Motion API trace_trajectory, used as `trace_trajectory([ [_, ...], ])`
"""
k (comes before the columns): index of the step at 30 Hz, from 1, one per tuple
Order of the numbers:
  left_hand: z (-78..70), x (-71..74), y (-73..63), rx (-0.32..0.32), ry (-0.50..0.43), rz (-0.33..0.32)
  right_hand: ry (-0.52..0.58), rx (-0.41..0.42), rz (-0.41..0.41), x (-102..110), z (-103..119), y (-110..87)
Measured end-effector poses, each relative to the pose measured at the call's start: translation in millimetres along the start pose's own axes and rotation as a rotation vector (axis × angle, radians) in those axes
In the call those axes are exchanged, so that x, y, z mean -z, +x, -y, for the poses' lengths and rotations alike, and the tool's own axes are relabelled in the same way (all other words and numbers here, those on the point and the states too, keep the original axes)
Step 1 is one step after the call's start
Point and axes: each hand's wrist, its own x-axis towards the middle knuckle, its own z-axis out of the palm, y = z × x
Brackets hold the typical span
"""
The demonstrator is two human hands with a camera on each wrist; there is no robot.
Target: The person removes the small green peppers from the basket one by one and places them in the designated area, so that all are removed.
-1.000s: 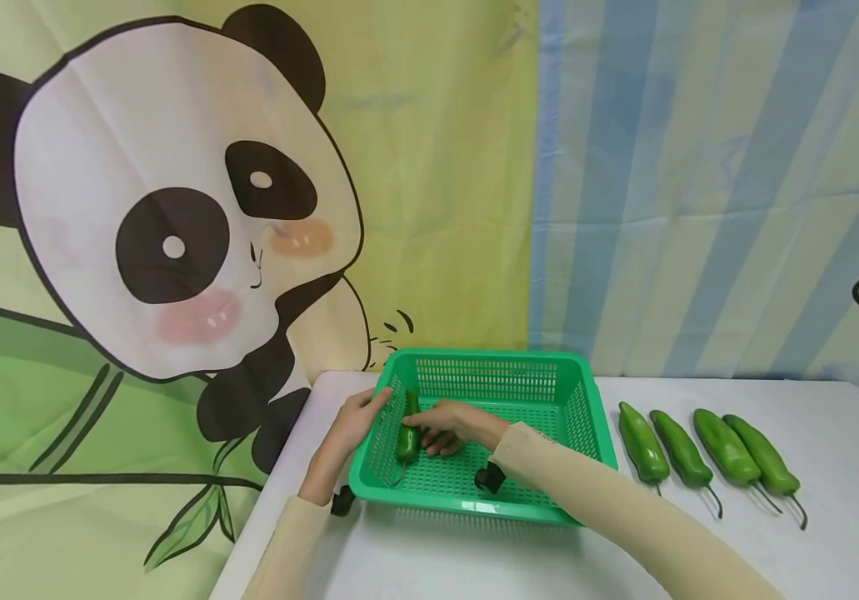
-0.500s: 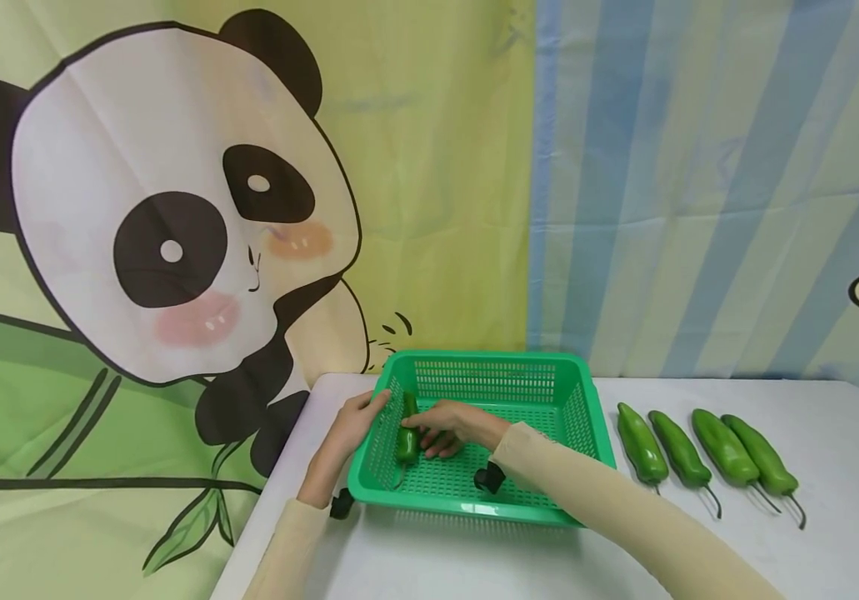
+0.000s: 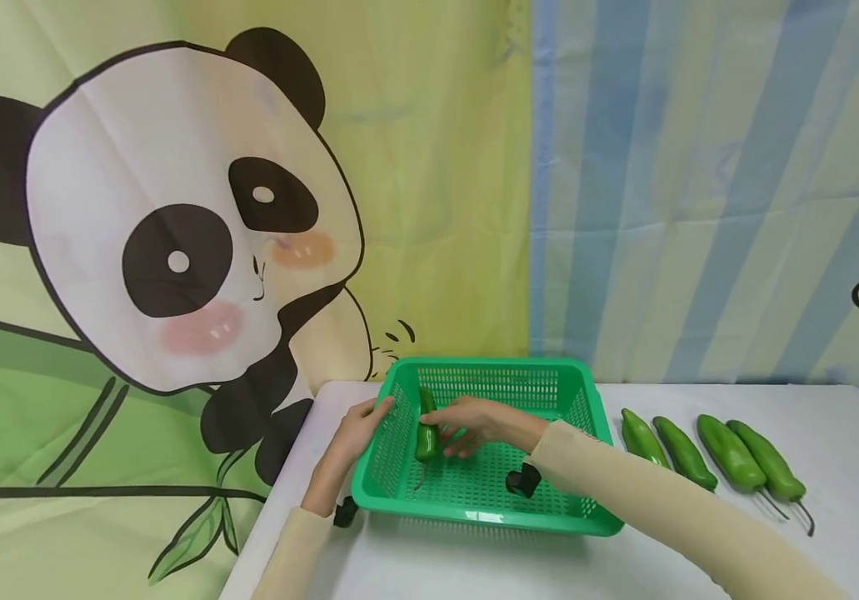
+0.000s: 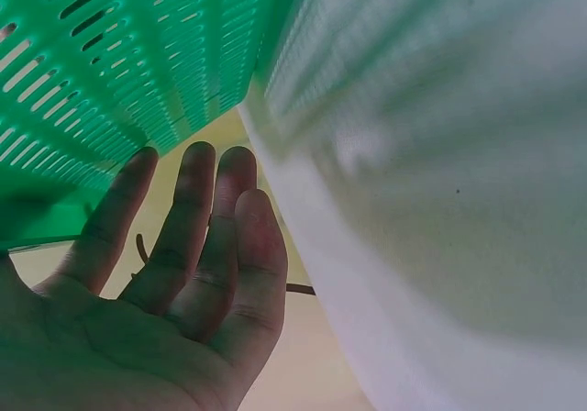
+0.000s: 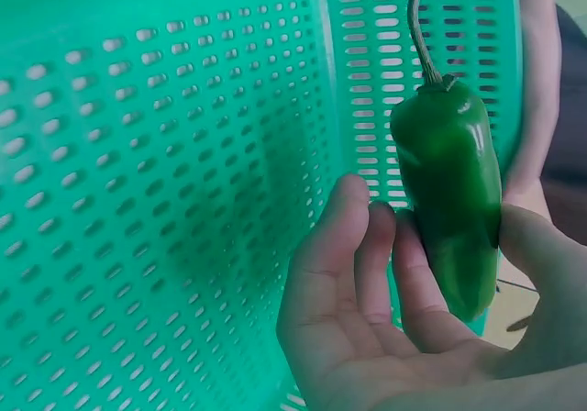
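Note:
A green chili pepper [image 5: 447, 182] with a curved stem is pinched between the thumb and fingers of the right hand [image 3: 474, 423]. Its stem end points toward the person in the head view. This hand reaches into a green plastic basket [image 3: 485, 515], holding the pepper [image 3: 427, 433] near the left wall. Outside that wall, the left hand [image 3: 357, 432] rests against the basket's left rim. The left wrist view shows the left fingers [image 4: 188, 209] extended, one fingertip right at the slotted wall.
Several green peppers [image 3: 731, 450] lie in a row on the white table [image 3: 841, 467], right of the basket; the right sleeve [image 3: 624, 483] partly covers two. Behind the table hangs a curtain [image 3: 436, 208] with a panda print.
The right hand has moved a little to the right, bringing the pinched pepper away from the basket's left wall. The left hand stays at the rim. The view has tilted slightly.

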Motion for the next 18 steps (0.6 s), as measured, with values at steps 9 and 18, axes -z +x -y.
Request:
trace_trajectory([
  [9,-3.8,0.5,1.4,0.012,0.019,-0.031,0.072,0.053,-0.006,21,-4,-26.9],
  [18,-2.8,-1.1,0.6,0.028,0.009,-0.018,0.154,0.102,-0.01,33,-21,-68.6],
])
